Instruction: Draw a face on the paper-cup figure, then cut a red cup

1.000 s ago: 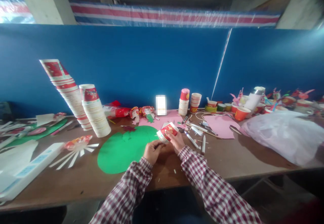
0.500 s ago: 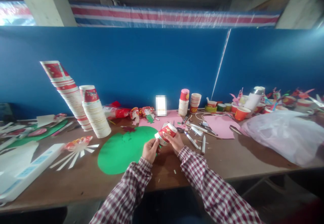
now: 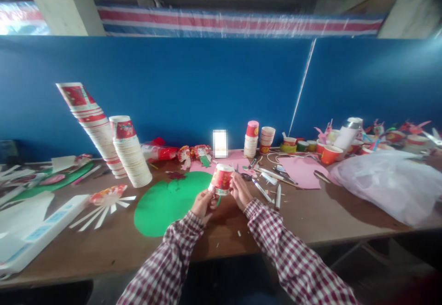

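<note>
A red and white paper cup (image 3: 223, 177) is held above the table, its white base facing up. My left hand (image 3: 204, 204) is closed on the cup's lower left rim, with a bit of something green showing by the fingers. On the other side, my right hand (image 3: 240, 191) grips the cup's wall with thumb and fingers. Behind and to the left of the cup lies a large round sheet of green paper (image 3: 162, 213). Scissors (image 3: 246, 176) rest on the table just past my right hand.
Two tall leaning cup stacks (image 3: 133, 158) stand at the left. Shorter cup stacks (image 3: 251, 146) are at the back. Markers (image 3: 262, 191) and pink paper (image 3: 299, 172) lie right of centre, with a plastic bag (image 3: 390, 185) farther right. A long white box (image 3: 44, 233) is at the left front.
The cup has turned from tilted to nearly upright, base up. My left hand has shifted slightly down and left, and my right hand has moved its grip to the cup's right side.
</note>
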`<move>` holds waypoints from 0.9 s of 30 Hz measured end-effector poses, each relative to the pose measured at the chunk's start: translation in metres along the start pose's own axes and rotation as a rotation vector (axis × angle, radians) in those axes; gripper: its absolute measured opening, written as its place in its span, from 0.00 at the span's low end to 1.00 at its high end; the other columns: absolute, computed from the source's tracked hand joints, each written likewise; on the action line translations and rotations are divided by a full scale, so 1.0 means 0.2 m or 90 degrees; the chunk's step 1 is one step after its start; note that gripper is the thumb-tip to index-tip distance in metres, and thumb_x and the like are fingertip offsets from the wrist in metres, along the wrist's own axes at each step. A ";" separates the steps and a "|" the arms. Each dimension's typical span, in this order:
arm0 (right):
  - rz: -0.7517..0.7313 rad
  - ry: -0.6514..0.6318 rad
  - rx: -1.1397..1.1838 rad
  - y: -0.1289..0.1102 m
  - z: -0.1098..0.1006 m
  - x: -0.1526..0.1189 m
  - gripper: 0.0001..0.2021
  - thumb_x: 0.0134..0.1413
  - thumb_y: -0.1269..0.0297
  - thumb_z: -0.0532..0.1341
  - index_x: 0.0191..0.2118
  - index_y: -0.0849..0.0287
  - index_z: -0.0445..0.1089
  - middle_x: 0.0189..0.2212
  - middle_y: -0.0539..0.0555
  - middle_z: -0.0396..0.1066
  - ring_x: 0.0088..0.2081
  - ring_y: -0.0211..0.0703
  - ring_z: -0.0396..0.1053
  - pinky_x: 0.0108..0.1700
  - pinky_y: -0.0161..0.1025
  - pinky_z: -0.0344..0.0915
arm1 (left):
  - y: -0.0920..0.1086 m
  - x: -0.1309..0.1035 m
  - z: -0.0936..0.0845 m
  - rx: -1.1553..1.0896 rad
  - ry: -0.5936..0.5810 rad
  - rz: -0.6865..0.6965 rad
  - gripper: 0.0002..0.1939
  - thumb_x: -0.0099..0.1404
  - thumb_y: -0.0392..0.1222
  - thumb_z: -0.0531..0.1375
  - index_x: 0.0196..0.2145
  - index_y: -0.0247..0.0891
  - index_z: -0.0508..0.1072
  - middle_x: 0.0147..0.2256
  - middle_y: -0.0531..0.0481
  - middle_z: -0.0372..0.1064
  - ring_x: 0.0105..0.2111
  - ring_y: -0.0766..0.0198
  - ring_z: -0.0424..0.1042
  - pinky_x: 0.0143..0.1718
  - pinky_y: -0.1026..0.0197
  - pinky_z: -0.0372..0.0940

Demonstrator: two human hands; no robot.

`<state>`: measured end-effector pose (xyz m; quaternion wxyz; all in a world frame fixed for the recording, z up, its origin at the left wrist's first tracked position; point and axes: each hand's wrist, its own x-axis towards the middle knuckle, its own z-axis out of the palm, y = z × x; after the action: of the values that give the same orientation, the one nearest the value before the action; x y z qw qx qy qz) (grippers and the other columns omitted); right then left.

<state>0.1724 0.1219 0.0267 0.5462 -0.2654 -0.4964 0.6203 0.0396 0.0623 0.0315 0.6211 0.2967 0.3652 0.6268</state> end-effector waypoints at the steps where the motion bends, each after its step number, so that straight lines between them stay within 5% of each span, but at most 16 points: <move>1: 0.012 0.004 0.019 0.00 0.00 0.00 0.27 0.48 0.39 0.56 0.46 0.53 0.65 0.34 0.54 0.72 0.34 0.42 0.70 0.32 0.35 0.65 | 0.02 0.00 -0.01 -0.034 -0.010 -0.016 0.18 0.51 0.47 0.68 0.23 0.33 0.65 0.18 0.57 0.59 0.13 0.80 0.51 0.10 0.78 0.47; 5: 0.060 0.015 0.087 0.01 0.00 -0.01 0.25 0.49 0.41 0.57 0.48 0.53 0.63 0.37 0.54 0.73 0.36 0.42 0.70 0.33 0.36 0.64 | 0.09 -0.02 -0.04 -0.135 -0.029 -0.044 0.13 0.64 0.43 0.58 0.25 0.33 0.63 0.19 0.58 0.53 0.14 0.81 0.51 0.12 0.82 0.49; 9: 0.053 0.001 0.053 0.01 0.00 -0.01 0.26 0.50 0.42 0.57 0.49 0.54 0.64 0.38 0.56 0.73 0.37 0.42 0.70 0.34 0.36 0.64 | 0.11 -0.02 -0.06 -0.158 -0.026 -0.045 0.14 0.67 0.42 0.54 0.25 0.33 0.63 0.19 0.58 0.51 0.14 0.81 0.52 0.12 0.82 0.50; 14: 0.025 -0.017 0.029 0.00 0.00 -0.02 0.26 0.46 0.44 0.62 0.47 0.54 0.65 0.37 0.54 0.72 0.36 0.42 0.70 0.34 0.37 0.65 | 0.05 0.00 -0.03 -0.075 0.009 -0.018 0.16 0.56 0.46 0.65 0.25 0.33 0.64 0.17 0.59 0.57 0.13 0.81 0.52 0.11 0.80 0.48; 19: -0.030 -0.030 -0.039 -0.02 0.02 -0.01 0.23 0.34 0.49 0.69 0.35 0.59 0.70 0.32 0.54 0.72 0.34 0.45 0.69 0.39 0.42 0.66 | -0.05 0.00 0.02 0.082 0.044 0.030 0.23 0.41 0.51 0.71 0.24 0.30 0.69 0.15 0.54 0.65 0.11 0.76 0.57 0.09 0.73 0.51; 27: -0.044 0.016 -0.067 -0.06 0.03 -0.02 0.20 0.34 0.52 0.70 0.31 0.61 0.70 0.28 0.53 0.72 0.31 0.43 0.68 0.39 0.43 0.66 | -0.08 0.03 -0.01 0.191 0.073 0.104 0.26 0.42 0.59 0.67 0.18 0.33 0.64 0.14 0.56 0.62 0.10 0.78 0.53 0.11 0.72 0.48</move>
<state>0.1732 0.1146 0.0390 0.5589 -0.2841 -0.5303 0.5707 0.0463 0.0669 0.0175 0.4952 0.3786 0.4638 0.6295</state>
